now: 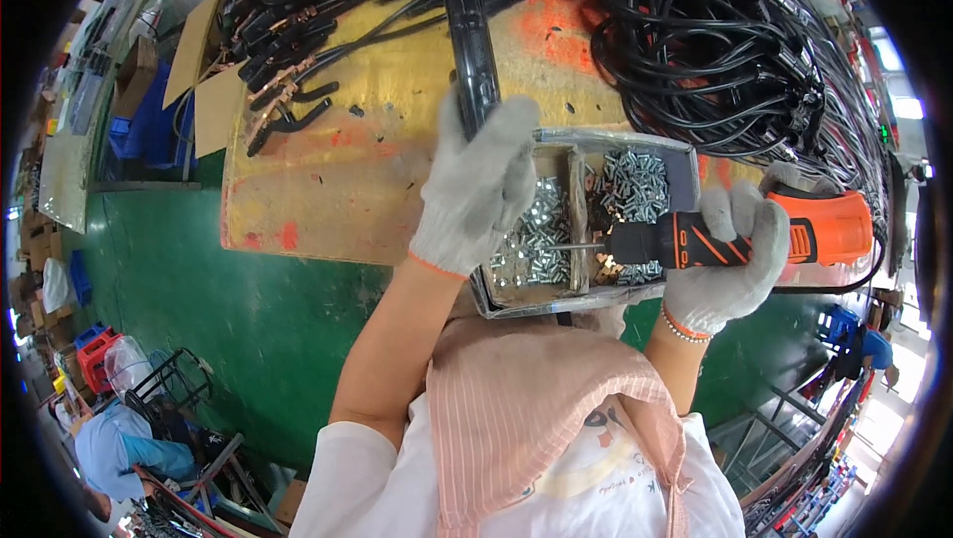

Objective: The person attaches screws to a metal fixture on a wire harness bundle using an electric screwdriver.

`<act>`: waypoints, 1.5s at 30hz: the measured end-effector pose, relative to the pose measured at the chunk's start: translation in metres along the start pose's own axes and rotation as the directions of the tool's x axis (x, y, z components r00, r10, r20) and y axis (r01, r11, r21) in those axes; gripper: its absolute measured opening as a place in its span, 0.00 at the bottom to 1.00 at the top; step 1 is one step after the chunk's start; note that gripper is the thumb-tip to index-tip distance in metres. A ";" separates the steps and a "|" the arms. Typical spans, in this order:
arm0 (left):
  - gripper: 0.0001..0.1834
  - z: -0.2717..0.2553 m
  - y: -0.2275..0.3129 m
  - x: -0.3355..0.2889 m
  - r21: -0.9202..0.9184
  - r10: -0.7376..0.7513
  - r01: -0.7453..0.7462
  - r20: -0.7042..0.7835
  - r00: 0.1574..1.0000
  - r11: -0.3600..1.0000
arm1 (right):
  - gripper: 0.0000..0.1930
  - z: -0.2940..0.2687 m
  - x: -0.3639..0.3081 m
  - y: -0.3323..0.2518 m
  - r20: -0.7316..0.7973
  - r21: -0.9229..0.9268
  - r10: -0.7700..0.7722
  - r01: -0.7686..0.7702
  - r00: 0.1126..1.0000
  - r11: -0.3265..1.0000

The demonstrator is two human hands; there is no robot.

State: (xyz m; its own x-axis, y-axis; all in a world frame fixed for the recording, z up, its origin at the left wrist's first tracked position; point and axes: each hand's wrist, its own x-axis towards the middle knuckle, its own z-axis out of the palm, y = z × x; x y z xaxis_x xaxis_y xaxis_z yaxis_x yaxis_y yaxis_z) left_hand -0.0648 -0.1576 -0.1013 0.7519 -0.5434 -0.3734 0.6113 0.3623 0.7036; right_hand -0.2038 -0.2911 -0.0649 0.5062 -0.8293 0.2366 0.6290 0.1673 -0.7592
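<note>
My left hand (475, 191), in a grey-white work glove, is closed around the lower end of a glossy black tubular handle (470, 42). A cable runs off the handle's far end. An orange and black power screwdriver (824, 230) is gripped in my gloved right hand (733, 255), lying sideways with its thin bit pointing left. The bit passes over a divided parts tray (692, 166) at the near table edge. Small silvery screws (635, 186) fill part of the right compartment, beside some copper-coloured bits. More small metal parts (544, 230) lie in the left compartment, partly behind my left hand.
On the worn yellow table (367, 181), black clamp-like holders with copper jaws (283, 101) are piled at the far left. Coiled black cables (685, 42) heap up at the far right. A cardboard piece (216, 106) stands at the left edge. Another person (124, 449) is at lower left.
</note>
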 end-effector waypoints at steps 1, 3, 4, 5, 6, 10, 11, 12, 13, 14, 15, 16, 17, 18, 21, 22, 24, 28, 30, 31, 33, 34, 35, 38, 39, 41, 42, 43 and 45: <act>0.19 -0.001 0.000 0.000 -0.024 -0.035 0.035 -0.024 0.999 0.999 | 0.03 0.000 0.003 -0.001 0.007 0.135 0.046 -0.046 0.999 0.990; 0.25 -0.014 -0.007 -0.003 -0.074 -0.073 0.079 0.080 0.994 0.994 | 0.10 0.008 0.013 -0.007 0.077 0.295 0.049 -0.070 0.996 0.953; 0.32 -0.017 -0.007 -0.004 -0.122 -0.117 0.141 0.183 0.976 0.983 | 0.14 0.015 0.016 -0.010 0.101 0.424 0.052 -0.090 0.994 0.901; 0.32 -0.017 -0.009 -0.003 -0.118 -0.105 0.128 0.187 0.977 0.985 | 0.18 0.023 0.019 -0.013 0.127 0.544 0.053 -0.114 0.991 0.831; 0.36 -0.008 -0.006 -0.006 -0.127 -0.064 0.077 0.104 0.993 0.989 | 0.18 0.029 0.022 -0.015 0.155 0.575 0.031 -0.115 0.987 0.810; 0.42 -0.007 -0.003 -0.007 -0.152 -0.024 0.036 0.077 0.997 0.988 | 0.15 0.049 0.029 -0.006 0.109 0.565 -0.057 -0.015 0.992 0.825; 0.42 -0.004 -0.002 -0.007 -0.194 -0.041 0.043 0.012 0.999 0.980 | 0.15 0.052 0.029 -0.002 0.112 0.566 -0.057 -0.016 0.992 0.824; 0.42 -0.005 -0.002 -0.006 -0.194 -0.039 0.040 0.010 0.999 0.980 | 0.15 0.055 0.028 0.003 0.108 0.524 -0.072 0.005 0.992 0.852; 0.43 -0.006 -0.002 -0.005 -0.187 -0.061 0.064 0.020 0.998 0.980 | 0.15 0.056 0.029 0.008 0.103 0.479 -0.087 0.027 0.991 0.877; 0.46 -0.008 -0.003 -0.004 -0.180 -0.085 0.089 0.031 0.996 0.980 | 0.17 0.054 0.030 0.014 0.082 0.464 -0.099 0.050 0.992 0.885; 0.46 -0.008 -0.002 -0.004 -0.182 -0.084 0.087 0.026 0.996 0.979 | 0.17 0.054 0.030 0.018 0.085 0.464 -0.094 0.044 0.992 0.885; 0.46 -0.009 -0.001 -0.004 -0.155 -0.079 0.083 0.034 0.996 0.984 | 0.18 0.053 0.029 0.021 0.066 0.409 -0.093 0.059 0.993 0.911; 0.47 -0.009 0.000 -0.004 -0.127 -0.075 0.080 0.042 0.996 0.989 | 0.19 0.053 0.029 0.024 0.045 0.351 -0.095 0.073 0.994 0.934; 0.47 -0.013 -0.001 -0.003 -0.129 -0.075 0.079 0.039 0.996 0.988 | 0.20 0.055 0.028 0.026 0.042 0.308 -0.091 0.074 0.995 0.949; 0.41 -0.019 -0.005 -0.002 -0.184 -0.112 0.134 0.122 0.986 0.974 | 0.20 0.059 0.024 0.027 0.091 0.332 -0.106 0.070 0.990 0.941; 0.41 -0.017 -0.003 -0.002 -0.160 -0.094 0.111 0.110 0.989 0.981 | 0.20 0.059 0.024 0.026 0.089 0.329 -0.107 0.072 0.990 0.942; 0.40 -0.012 -0.001 -0.003 -0.134 -0.076 0.089 0.100 0.992 0.987 | 0.18 0.062 0.023 0.021 0.179 0.339 -0.135 0.068 0.974 0.938; 0.39 -0.009 -0.002 -0.006 0.005 -0.027 0.027 0.040 0.999 1.000 | 0.12 0.068 0.016 0.012 0.192 0.170 -0.107 0.074 0.976 0.983; 0.38 -0.007 -0.004 -0.005 0.054 -0.020 0.019 0.029 0.999 0.998 | 0.19 0.068 0.021 0.010 0.415 0.118 -0.129 0.088 0.900 0.989; 0.41 -0.003 -0.007 -0.003 0.078 -0.055 0.058 -0.029 0.998 0.995 | 0.23 0.067 0.026 0.009 0.518 0.086 -0.132 0.103 0.845 0.991; 0.46 -0.002 -0.006 -0.002 0.094 -0.088 0.096 -0.090 0.992 0.991 | 0.30 0.065 0.039 0.009 0.708 0.034 -0.115 0.128 0.697 0.991; 0.46 -0.004 -0.004 -0.003 0.114 -0.094 0.100 -0.051 0.994 0.988 | 0.34 0.065 0.048 0.010 0.791 0.014 -0.097 0.141 0.604 0.990; 0.46 -0.005 -0.002 -0.003 0.133 -0.102 0.103 -0.011 0.995 0.986 | 0.37 0.065 0.059 0.011 0.862 -0.005 -0.074 0.155 0.502 0.988; 0.46 -0.002 0.002 -0.005 0.103 -0.171 0.183 -0.110 0.979 0.978 | 0.36 0.064 0.051 0.014 0.811 -0.014 -0.036 0.081 0.584 0.997; 0.46 -0.002 -0.001 -0.004 0.089 -0.177 0.187 -0.102 0.979 0.978 | 0.36 0.063 0.049 0.014 0.781 -0.018 -0.019 0.052 0.625 0.998; 0.46 -0.006 -0.005 -0.002 0.004 -0.185 0.186 -0.085 0.979 0.983 | 0.35 0.063 0.045 0.016 0.712 -0.021 0.015 -0.001 0.702 1.000; 0.45 -0.003 0.000 -0.002 -0.055 -0.204 0.200 -0.095 0.974 0.978 | 0.34 0.062 0.043 0.019 0.672 -0.017 0.029 -0.023 0.740 1.000; 0.45 -0.004 0.000 -0.002 -0.062 -0.210 0.205 -0.083 0.974 0.977 | 0.34 0.062 0.040 0.019 0.629 -0.011 0.041 -0.044 0.776 0.999; 0.44 -0.010 -0.003 -0.002 -0.068 -0.178 0.176 -0.021 0.984 0.982 | 0.33 0.060 0.037 0.020 0.534 0.012 0.064 -0.083 0.843 0.996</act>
State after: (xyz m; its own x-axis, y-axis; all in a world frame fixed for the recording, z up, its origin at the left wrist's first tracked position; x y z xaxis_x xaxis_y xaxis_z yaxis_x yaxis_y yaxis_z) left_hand -0.0653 -0.1504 -0.1086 0.6360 -0.5835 -0.5051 0.7496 0.3112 0.5842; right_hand -0.1372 -0.2862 -0.0355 0.7818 -0.4038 0.4750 0.5921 0.2421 -0.7687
